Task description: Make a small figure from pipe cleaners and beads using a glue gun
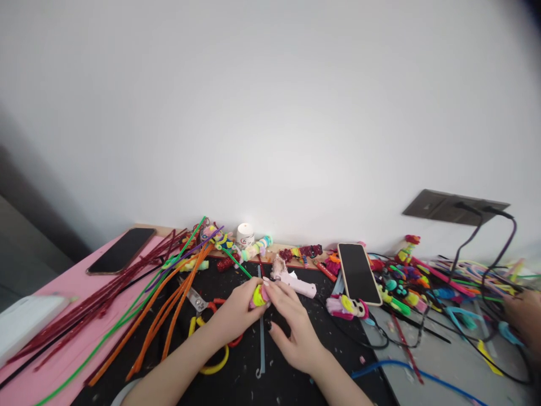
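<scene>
Left hand (pixel 243 301) grasps yellow-pink pipe-cleaner piece (pixel 258 296); right hand (pixel 293 321) touches it, grip unclear. I'd call it part-wrapped; orange stems (pixel 189 278) loose, 9 o'clock.

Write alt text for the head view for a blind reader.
A person's left hand holds a small yellow-and-pink piece, the right hand touching it, over a black mat. Orange pipe cleaners, scissors and two phones lie around; another person's hand shows at far right.

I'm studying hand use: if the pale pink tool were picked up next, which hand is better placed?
Probably the right hand: it is nearer the pale pink tool, while the left hand seems to grip the pink-and-yellow piece.
</scene>
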The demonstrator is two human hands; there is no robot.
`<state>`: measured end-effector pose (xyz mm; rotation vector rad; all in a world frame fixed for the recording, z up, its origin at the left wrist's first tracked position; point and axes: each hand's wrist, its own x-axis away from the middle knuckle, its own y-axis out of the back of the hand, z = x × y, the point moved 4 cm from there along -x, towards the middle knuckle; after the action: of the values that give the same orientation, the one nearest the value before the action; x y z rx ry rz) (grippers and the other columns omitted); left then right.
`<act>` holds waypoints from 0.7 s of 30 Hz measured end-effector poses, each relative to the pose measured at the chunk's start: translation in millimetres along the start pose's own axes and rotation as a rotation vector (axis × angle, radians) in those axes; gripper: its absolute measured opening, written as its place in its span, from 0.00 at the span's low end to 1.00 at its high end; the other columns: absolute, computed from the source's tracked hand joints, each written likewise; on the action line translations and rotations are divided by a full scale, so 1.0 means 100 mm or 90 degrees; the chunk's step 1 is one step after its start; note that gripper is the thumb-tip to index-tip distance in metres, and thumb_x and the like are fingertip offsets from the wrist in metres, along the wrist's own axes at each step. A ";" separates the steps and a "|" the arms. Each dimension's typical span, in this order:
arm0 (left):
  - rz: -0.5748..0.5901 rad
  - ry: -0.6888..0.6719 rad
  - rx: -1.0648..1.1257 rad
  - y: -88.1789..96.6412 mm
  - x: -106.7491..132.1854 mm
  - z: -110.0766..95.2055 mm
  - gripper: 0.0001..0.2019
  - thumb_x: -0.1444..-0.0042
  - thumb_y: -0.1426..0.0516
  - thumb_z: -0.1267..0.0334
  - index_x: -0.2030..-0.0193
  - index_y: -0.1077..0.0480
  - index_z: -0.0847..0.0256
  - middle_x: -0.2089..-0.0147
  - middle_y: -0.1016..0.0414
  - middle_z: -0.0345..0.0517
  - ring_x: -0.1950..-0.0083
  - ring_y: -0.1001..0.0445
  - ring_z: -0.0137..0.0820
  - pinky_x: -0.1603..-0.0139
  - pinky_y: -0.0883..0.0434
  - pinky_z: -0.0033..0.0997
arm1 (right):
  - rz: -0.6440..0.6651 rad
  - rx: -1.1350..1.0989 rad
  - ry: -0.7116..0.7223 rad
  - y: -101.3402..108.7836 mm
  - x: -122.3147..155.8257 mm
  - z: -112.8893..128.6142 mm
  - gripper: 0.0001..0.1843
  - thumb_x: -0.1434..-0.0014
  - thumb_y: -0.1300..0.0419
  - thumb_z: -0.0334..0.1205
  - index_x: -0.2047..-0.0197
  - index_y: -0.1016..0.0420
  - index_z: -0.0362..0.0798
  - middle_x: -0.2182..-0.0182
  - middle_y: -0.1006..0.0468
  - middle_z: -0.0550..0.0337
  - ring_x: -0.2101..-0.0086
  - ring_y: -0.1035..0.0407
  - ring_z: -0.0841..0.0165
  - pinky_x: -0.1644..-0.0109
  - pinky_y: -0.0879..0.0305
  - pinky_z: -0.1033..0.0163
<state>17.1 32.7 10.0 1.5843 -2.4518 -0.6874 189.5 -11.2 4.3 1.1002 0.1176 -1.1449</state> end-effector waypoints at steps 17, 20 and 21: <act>0.006 0.026 0.031 -0.03 0.00 0.15 0.16 0.36 0.44 0.56 0.44 0.33 0.57 0.49 0.17 0.53 0.50 0.19 0.44 0.47 0.25 0.40 | 0.080 -0.026 -0.064 -0.08 0.03 -0.06 0.43 0.30 0.41 0.36 0.16 0.46 0.57 0.22 0.34 0.52 0.23 0.43 0.49 0.22 0.39 0.36; -0.002 0.033 0.044 -0.02 0.01 0.09 0.15 0.36 0.42 0.56 0.46 0.33 0.56 0.50 0.17 0.50 0.51 0.20 0.42 0.48 0.26 0.40 | 0.052 -0.007 -0.046 -0.08 0.03 -0.02 0.43 0.30 0.42 0.37 0.15 0.47 0.56 0.23 0.32 0.51 0.24 0.40 0.49 0.23 0.37 0.38; -0.017 0.033 0.061 -0.02 0.01 0.08 0.15 0.37 0.41 0.55 0.46 0.32 0.56 0.50 0.18 0.49 0.50 0.20 0.43 0.47 0.26 0.40 | 0.033 0.001 -0.037 -0.06 0.02 -0.01 0.43 0.29 0.42 0.38 0.15 0.48 0.56 0.23 0.32 0.50 0.25 0.40 0.49 0.24 0.37 0.38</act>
<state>15.2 33.7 2.5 1.6492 -2.4647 -0.5324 186.0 -12.0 -1.5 1.0639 0.0433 -1.1303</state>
